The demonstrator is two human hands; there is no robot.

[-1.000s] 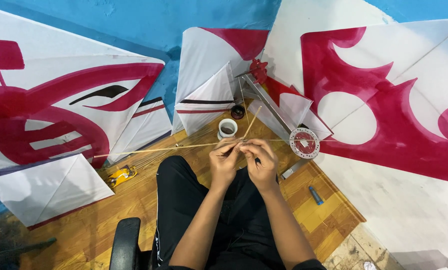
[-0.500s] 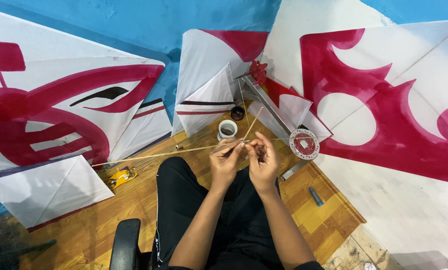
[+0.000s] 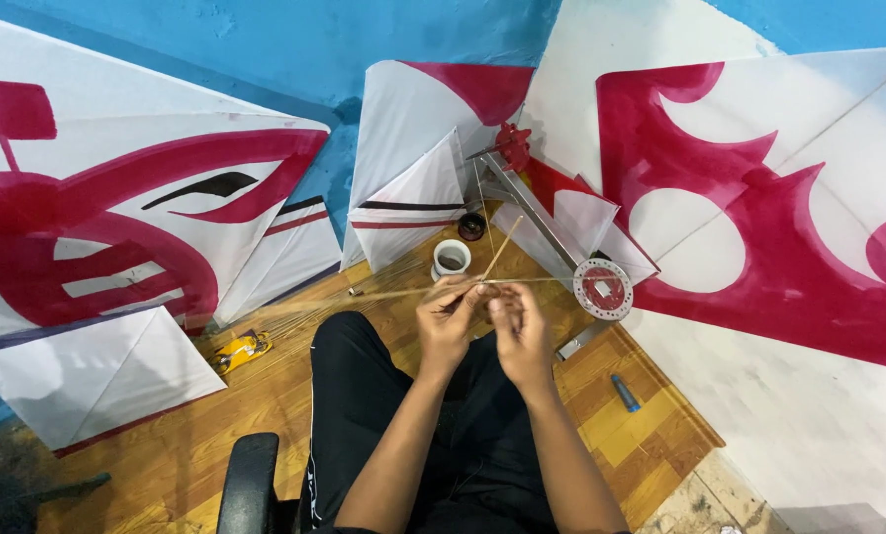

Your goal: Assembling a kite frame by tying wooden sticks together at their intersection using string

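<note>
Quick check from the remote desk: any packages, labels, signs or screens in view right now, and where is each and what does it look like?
No packages, signs or screens show.
Round disc: on the wood floor right of the hands, white rim, red centre with a pale label patch.
Yellow tool: on the floor left of the knee, yellow and black; any label is too small to tell.
Left hand and right hand: both pinching thin bamboo sticks, which carry no label.
</note>
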